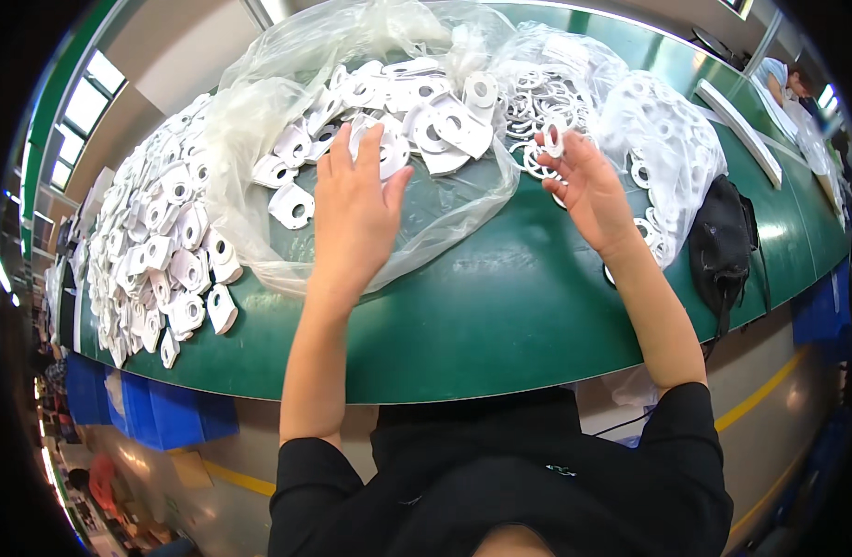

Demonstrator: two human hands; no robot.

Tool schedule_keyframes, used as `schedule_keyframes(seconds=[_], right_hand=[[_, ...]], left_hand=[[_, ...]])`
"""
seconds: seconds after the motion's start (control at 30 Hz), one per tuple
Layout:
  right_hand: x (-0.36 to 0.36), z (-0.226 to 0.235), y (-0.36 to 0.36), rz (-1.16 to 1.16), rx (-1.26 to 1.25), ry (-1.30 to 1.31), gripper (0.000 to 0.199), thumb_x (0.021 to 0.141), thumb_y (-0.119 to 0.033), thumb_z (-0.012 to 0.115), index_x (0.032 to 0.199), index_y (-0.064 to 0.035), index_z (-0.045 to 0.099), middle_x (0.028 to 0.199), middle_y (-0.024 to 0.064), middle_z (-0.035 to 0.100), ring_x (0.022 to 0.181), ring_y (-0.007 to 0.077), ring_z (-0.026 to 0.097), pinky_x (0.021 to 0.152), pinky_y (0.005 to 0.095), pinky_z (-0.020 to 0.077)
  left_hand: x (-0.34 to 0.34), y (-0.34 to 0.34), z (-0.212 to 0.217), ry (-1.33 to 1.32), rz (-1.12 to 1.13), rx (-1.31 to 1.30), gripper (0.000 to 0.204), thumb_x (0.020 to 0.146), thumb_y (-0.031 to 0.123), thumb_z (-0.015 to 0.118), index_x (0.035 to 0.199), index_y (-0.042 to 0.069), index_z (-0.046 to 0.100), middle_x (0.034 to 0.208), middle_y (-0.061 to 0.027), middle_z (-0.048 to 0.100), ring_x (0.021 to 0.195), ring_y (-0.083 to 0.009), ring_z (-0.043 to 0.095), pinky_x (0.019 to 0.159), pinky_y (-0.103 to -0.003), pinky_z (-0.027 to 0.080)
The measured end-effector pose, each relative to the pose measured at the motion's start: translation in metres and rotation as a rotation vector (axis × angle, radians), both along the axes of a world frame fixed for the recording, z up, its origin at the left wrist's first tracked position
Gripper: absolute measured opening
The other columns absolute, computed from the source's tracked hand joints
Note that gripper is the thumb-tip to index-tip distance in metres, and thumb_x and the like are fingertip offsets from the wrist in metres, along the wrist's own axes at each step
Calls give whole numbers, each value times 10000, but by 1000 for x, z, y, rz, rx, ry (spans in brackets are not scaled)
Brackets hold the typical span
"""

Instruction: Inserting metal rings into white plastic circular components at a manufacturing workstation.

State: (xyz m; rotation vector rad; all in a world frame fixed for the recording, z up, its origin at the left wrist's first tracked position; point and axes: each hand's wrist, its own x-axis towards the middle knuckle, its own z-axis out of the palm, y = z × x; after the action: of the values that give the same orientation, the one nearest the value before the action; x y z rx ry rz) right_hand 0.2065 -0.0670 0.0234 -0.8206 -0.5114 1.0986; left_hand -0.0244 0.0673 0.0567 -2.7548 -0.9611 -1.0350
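My left hand (356,209) reaches over an opened clear plastic bag (426,251), palm down with its fingers spread. Its fingertips are at the near edge of a heap of white plastic parts, flat pieces with a round hole (449,125); whether they touch one is hidden. To the right, my right hand (588,195) pinches a small white ring (553,142) between thumb and fingers. Just beyond that hand lies a pile of loose white rings (542,97), partly on and under plastic film.
A large heap of holed white parts (157,251) covers the table's left side. Another clear bag of white rings (667,139) and a black pouch (723,246) lie on the right of the green table (463,343). Far right are a white bar (740,130) and another person (779,84).
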Motion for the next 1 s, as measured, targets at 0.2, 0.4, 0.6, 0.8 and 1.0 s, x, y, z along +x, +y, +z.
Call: schedule_keyframes(seconds=[0.2,0.4,0.6,0.8,1.0], right_hand=[[-36,5,-1,-180,248,-1283,436,776,-120,724,1180,-59,571,1190,40,590,1031,184,546,833,300,460],[-37,-4,8,-159,306,-1442,372,714,-115,754,1067,-67,646,1103,65,632,1065,264,542,915,360,427],[31,10,-10,-453,-495,-1719,188,823,-187,672,834,-3,636,748,129,631,679,214,596,611,318,448],[83,-29,-26,-293,-603,-1841,208,748,-181,693,812,7,627,796,179,613,758,337,589,698,400,454],[92,-15,-19,-249,-551,-1561,157,892,-152,609,886,-6,551,696,36,507,637,120,449,551,267,361]], left_hand=[[16,-39,-19,-904,-572,-1983,427,990,346,444,1306,59,433,1205,-115,552,1127,-217,540,900,-401,461],[20,-40,-47,-773,-674,-1978,334,994,300,433,1222,57,462,1101,-87,604,953,-197,628,689,-323,529],[25,-38,-52,-966,-500,-2003,243,961,282,504,1098,81,522,987,-105,674,738,-211,681,501,-317,535],[28,-36,-60,-1066,-627,-2093,258,899,321,567,1031,107,513,904,-122,656,704,-240,672,489,-315,519],[33,-42,-67,-903,-641,-1965,225,879,70,476,1079,115,381,954,-121,627,684,-221,665,444,-280,494]])
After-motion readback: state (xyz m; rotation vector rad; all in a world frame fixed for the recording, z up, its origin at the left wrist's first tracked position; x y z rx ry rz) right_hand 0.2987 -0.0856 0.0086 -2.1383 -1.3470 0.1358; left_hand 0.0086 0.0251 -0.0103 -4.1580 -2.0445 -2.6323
